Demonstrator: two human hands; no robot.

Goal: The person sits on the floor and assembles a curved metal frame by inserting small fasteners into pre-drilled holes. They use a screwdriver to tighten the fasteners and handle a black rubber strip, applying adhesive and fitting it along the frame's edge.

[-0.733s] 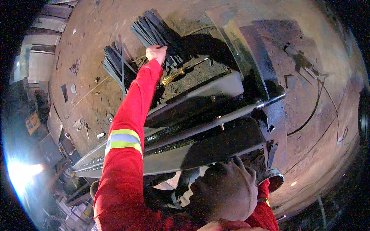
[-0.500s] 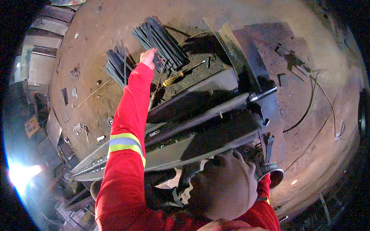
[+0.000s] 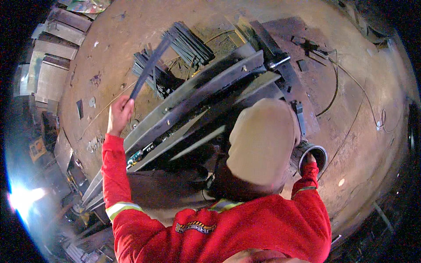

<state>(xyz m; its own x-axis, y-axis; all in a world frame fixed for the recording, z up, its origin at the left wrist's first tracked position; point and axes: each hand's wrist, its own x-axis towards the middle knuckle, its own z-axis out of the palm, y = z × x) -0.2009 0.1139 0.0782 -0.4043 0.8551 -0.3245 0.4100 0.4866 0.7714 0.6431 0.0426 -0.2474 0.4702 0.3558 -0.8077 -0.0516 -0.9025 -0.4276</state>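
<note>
My left hand (image 3: 119, 115), at the left, is closed on one end of a long flat dark metal strip (image 3: 149, 66). The strip slants up and away, its far end in front of a bundle of similar strips (image 3: 188, 46). A second, looser pile of strips (image 3: 147, 65) lies behind it. My right hand (image 3: 311, 158) reaches into the round mouth of a metal can-like cylinder (image 3: 325, 160). Its fingers are mostly hidden there. Between my arms, long dark metal beams (image 3: 206, 94) run diagonally from lower left to upper right.
A rounded brown shape (image 3: 263, 140), its kind unclear, covers part of the beams. A teal tool (image 3: 135, 158) lies among them at the left. A cable (image 3: 351, 74) crosses the brown floor at the right. Metal plates (image 3: 52, 81) line the far left; a bright light (image 3: 24, 199) glares below.
My left hand has come back from the bundles toward the lower left, bringing out a strip. My right hand now shows in the cylinder's mouth. The view has shifted, hiding most of the yellow-handled screwdriver.
</note>
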